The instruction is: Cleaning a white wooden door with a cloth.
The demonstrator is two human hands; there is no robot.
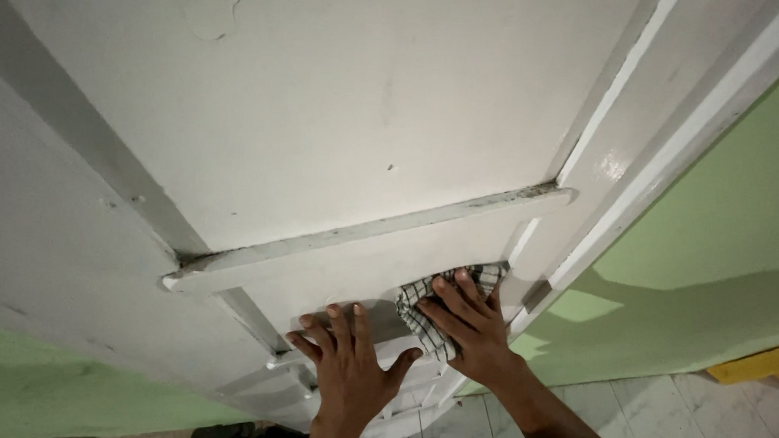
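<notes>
On the lower part of the white door (pixel 313 116), below the dusty cross rail (pixel 364 234), both hands work against the painted panel. Right hand (pixel 471 326) presses a checked cloth (pixel 421 319) flat to the panel, fingers spread and extended over it; not a closed grasp, the cloth is pinned between palm and wood, its upper edge showing just under the rail near the right stile (pixel 584 200). Left hand (pixel 348 359) lies open and empty, fingers apart, palm braced on the panel just beside the cloth, thumb nearly touching it. Dark grime line visible along the rail's top edge, heavier toward the right end; small specks on the upper panel. Green wall (pixel 719 228) flanks the door on both sides; tiled floor (pixel 666 409) below right, a yellow object (pixel 775 363) at the far right edge, dark shapes at the bottom left too dim to identify. Judgement on technique: even palm pressure keeps the cloth from bunching; short overlapping strokes along the panel, then a folded edge run into the rail corner, would likely lift the dirt better than fingertip rubbing. The braced left hand should steady the door against swinging. Risk: cloth slipping out from under flat fingers.
</notes>
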